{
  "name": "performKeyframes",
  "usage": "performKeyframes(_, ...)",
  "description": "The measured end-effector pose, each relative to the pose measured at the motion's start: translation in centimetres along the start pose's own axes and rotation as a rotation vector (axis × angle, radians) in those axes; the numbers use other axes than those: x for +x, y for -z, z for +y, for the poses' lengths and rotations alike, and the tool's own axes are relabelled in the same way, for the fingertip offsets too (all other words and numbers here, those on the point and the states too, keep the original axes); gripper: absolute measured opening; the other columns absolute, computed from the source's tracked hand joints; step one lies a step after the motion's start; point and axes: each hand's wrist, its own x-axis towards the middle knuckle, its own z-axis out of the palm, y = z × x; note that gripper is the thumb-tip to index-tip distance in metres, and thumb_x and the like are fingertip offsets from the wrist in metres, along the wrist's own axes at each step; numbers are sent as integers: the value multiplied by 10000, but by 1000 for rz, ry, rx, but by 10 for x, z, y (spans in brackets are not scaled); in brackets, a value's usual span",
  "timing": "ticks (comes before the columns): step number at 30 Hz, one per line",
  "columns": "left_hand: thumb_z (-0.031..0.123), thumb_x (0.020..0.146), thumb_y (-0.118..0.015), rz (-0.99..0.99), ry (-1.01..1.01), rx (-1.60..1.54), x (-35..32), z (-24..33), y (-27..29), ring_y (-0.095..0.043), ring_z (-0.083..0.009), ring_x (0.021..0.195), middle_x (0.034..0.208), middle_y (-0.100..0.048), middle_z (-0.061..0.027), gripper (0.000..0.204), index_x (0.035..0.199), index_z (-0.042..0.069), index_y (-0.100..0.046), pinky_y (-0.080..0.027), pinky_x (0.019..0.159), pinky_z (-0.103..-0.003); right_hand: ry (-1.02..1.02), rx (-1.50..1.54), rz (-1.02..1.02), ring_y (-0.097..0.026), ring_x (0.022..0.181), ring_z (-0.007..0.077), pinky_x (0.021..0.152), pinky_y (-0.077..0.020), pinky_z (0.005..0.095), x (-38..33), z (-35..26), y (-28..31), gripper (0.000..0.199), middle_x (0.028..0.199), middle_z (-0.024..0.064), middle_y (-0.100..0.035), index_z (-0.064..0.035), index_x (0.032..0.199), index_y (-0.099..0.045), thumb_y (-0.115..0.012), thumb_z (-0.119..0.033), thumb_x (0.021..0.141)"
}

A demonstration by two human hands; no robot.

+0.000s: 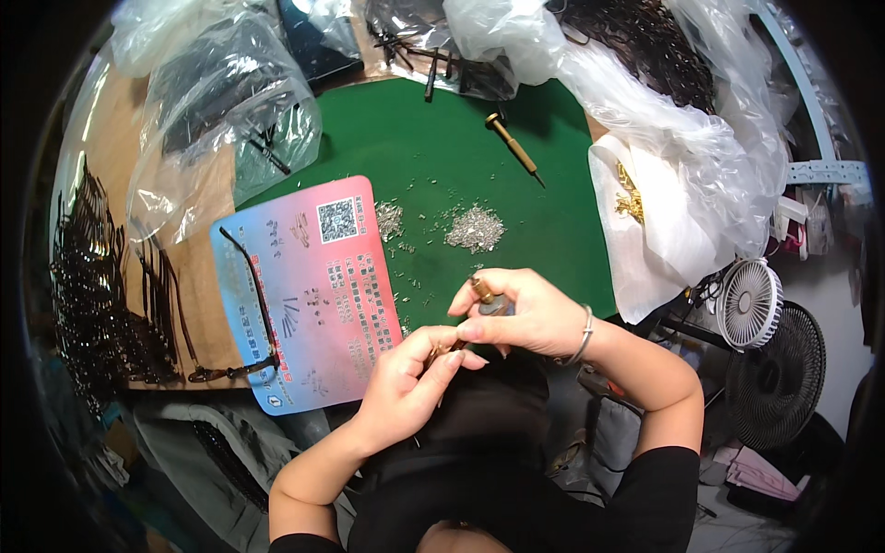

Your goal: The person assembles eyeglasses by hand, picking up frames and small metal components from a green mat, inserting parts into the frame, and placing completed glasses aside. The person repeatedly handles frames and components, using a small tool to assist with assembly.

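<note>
Close to my body, at the near edge of the green mat (544,129), my two hands meet. My left hand (401,392) is closed, thumb and fingers pinching a small brown eyeglass part (447,347); most of it is hidden by the fingers. My right hand (525,313) is wrapped round a screwdriver (482,289) with a brass end and a grey grip, its tip hidden at the brown part. Beyond the hands, a pile of tiny silver screws (475,229) lies on the mat, with a smaller silver pile (389,221) beside the card.
A pink-and-blue printed card (346,267) lies left, with a dark eyeglass temple (263,304) across it. Another brass screwdriver (514,150) rests farther back. Brown eyeglass frames (97,295) heap at far left; plastic bags (221,101) line the back. Fans (751,304) stand right.
</note>
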Motion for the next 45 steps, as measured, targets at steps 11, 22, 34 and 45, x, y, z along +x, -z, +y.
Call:
performKeyframes(11,-30,891,-462,228,-147,475,1,-15,17,-656,-226,854,942,-656,-143,300,1189,-8,-493,-499,755,-300,331,-1318,363,-595,619,248,529,-509,341,-20,26,4,651,915,125,-472,-65,1278,-425,-677,-369,760)
performKeyframes(22,-62,877,-447,311,-285,582,13,-28,14,-511,-90,607,895,-662,-99,279,1148,-24,-503,-433,582,-215,291,-1057,378,-575,703,305,617,-507,386,-32,24,23,435,922,141,-442,-80,1216,-441,-603,-130,816)
performKeyframes(34,-68,857,-453,296,-187,523,11,-23,15,-641,-150,755,898,-666,-123,294,1142,-21,-505,-490,672,-255,461,-1380,535,-554,560,195,443,-477,311,-16,43,14,478,875,100,-454,-139,1163,-547,-654,-102,699)
performKeyframes(45,-41,869,-471,285,-75,415,9,-19,15,-635,-126,761,883,-674,-112,264,1127,-23,-521,-487,682,-242,390,-1388,493,-572,566,238,469,-492,349,-15,39,10,492,871,119,-470,-145,1195,-512,-621,-95,718)
